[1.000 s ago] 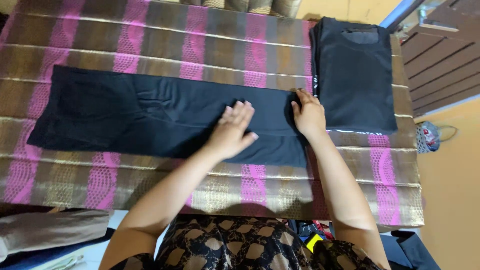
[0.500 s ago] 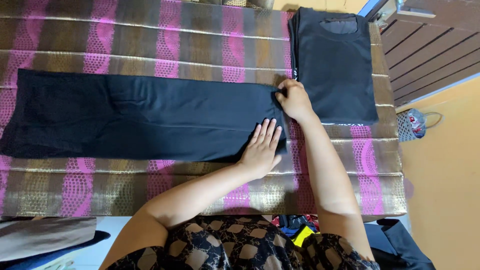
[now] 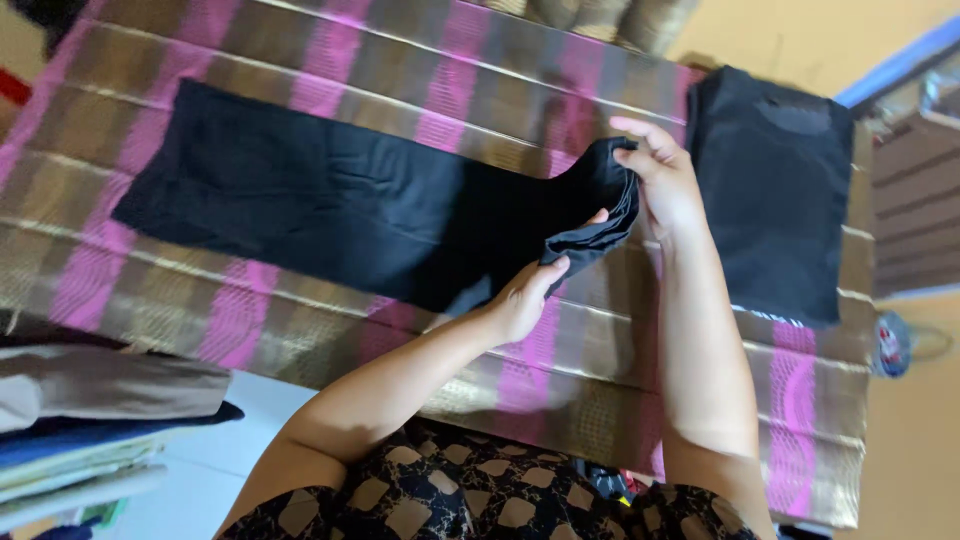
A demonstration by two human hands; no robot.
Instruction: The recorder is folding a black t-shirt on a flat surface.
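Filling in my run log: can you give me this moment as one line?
left hand: pinches lower corner of black garment | right hand: grips upper corner, lifted | rest of garment: flat on striped cloth | folded black shirt: right

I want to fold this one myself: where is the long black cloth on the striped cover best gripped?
Judging by its pose, grip the long black cloth at its lifted right end, coming from the right: both corners there are raised off the striped cover, while the rest lies flat.

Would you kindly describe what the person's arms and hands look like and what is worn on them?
Both arms are bare to above the elbow, with no sleeves in view. The left hand and right hand wear no gloves, and no rings, bracelets or watch can be seen. A black garment with a tan leaf-like pattern covers the body below.
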